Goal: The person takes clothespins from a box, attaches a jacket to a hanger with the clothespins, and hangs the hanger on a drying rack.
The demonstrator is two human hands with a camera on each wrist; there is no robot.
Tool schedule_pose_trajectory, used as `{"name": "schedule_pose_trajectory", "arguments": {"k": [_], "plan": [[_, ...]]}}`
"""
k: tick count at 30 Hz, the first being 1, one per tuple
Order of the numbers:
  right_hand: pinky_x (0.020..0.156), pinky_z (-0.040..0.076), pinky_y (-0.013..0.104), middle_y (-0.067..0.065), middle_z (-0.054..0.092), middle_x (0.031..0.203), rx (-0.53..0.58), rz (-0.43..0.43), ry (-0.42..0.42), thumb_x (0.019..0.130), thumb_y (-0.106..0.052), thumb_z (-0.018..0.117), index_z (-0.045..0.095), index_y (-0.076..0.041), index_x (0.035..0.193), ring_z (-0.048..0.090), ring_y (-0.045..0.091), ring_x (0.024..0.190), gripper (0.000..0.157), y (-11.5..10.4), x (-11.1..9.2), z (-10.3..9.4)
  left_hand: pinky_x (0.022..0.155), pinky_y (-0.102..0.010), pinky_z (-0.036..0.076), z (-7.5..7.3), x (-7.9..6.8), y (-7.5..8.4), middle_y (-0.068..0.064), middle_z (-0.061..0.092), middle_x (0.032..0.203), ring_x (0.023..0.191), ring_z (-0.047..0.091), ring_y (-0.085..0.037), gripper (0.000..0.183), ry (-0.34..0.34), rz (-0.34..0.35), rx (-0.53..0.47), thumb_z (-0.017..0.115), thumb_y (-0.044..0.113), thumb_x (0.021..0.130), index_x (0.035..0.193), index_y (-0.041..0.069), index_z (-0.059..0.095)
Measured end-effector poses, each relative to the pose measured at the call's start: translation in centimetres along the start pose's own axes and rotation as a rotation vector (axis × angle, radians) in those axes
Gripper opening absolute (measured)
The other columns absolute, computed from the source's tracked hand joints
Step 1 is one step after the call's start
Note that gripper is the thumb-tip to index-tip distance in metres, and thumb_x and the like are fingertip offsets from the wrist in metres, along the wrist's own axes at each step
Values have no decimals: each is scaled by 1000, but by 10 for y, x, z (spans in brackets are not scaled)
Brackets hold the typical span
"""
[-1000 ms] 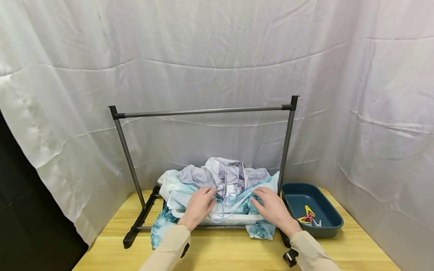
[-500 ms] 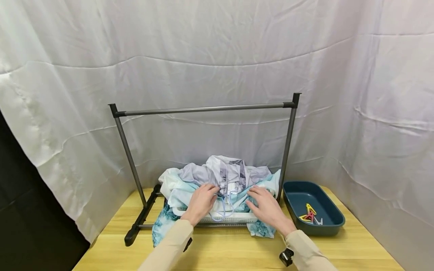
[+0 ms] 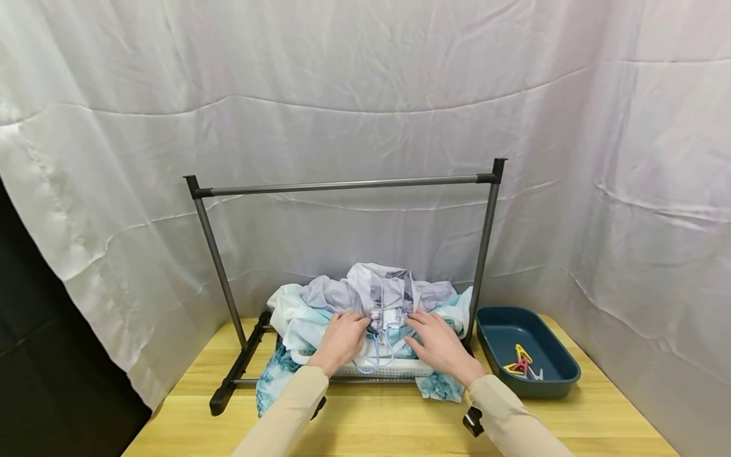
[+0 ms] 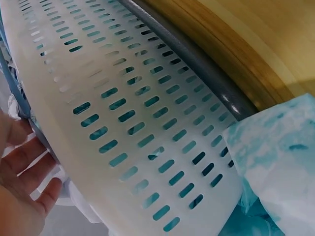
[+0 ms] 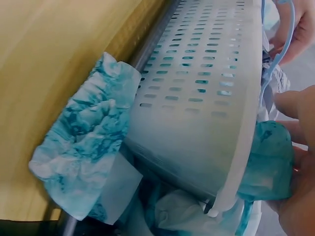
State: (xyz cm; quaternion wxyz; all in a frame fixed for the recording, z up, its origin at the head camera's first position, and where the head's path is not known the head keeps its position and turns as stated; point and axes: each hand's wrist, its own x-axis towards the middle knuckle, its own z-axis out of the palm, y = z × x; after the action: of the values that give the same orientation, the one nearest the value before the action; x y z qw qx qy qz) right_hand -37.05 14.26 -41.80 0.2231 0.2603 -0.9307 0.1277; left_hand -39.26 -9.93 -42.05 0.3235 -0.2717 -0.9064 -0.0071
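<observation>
A white perforated basket (image 3: 394, 368) stands under the rack, heaped with clothes. On top lies a crumpled lilac-grey garment (image 3: 394, 289) with blue drawstrings (image 3: 377, 362) hanging over the basket's front. Teal and white tie-dye cloth (image 5: 83, 132) spills over the basket's side. My left hand (image 3: 342, 339) is over the heap left of the drawstrings, fingers loosely bent; in the left wrist view they are by the rim. To the right of the drawstrings is my right hand (image 3: 440, 346), thumb apart from the fingers, beside teal cloth (image 5: 268, 167). Some fingertips are hidden.
A grey metal rack (image 3: 342, 186) spans the basket, with black feet (image 3: 228, 387) on the wooden table (image 3: 377, 425). At right, a dark blue tub (image 3: 514, 324) holds several coloured clips (image 3: 521, 362). Pale curtains hang behind and to the right.
My right hand has moved left, closer to the drawstrings and the left hand. The left hand has shifted slightly right. The clothes look nearly unchanged.
</observation>
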Motion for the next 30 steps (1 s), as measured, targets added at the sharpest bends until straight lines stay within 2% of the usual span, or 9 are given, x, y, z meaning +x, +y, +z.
{"name": "schedule_pose_trajectory", "arguments": {"k": [7,11,14,18,24,26,30], "plan": [[113,32,54,11,60,134,-61,-65,-42,94,-27,67,66,-11,124,47,32,135,34,-2,8,5,89,-41,44,4,0,3,0,70,104,100,64,-19,26,-74,-48,-7,68,7,88,111,18,72],[111,32,56,10,62,131,-38,-83,-51,93,-25,68,66,-13,122,48,32,134,32,-2,9,6,84,-39,44,5,1,2,0,68,96,94,64,-20,23,-49,-65,-16,69,6,86,106,19,73],[108,37,55,9,63,130,-30,-97,-9,92,-22,70,63,-13,127,53,31,129,37,0,10,6,80,-39,44,4,3,-1,1,67,92,89,65,-21,21,26,-70,-38,68,5,86,101,19,74],[97,48,48,9,64,128,-18,-112,103,90,-15,71,58,-11,135,62,29,116,47,3,15,4,81,-41,45,1,4,-6,1,69,91,87,66,-21,20,147,-67,-75,67,3,87,100,18,72],[92,51,47,9,65,123,-10,-110,241,90,-8,70,62,-9,130,63,28,110,42,9,27,1,91,-44,49,-11,12,-14,-1,73,98,91,68,-19,24,322,-29,-99,64,-1,89,106,15,70],[91,51,47,10,66,121,9,-91,279,90,-7,70,64,-9,128,63,29,109,38,11,32,-1,89,-45,50,-17,18,-17,-2,74,98,90,69,-21,23,384,-18,-111,64,-1,89,105,14,70],[86,52,48,10,67,118,78,14,312,95,-10,64,67,-9,123,65,29,104,28,17,40,-9,82,-42,52,-29,28,-22,-2,74,95,84,69,-24,20,486,-5,-133,63,1,89,103,12,71]]}}
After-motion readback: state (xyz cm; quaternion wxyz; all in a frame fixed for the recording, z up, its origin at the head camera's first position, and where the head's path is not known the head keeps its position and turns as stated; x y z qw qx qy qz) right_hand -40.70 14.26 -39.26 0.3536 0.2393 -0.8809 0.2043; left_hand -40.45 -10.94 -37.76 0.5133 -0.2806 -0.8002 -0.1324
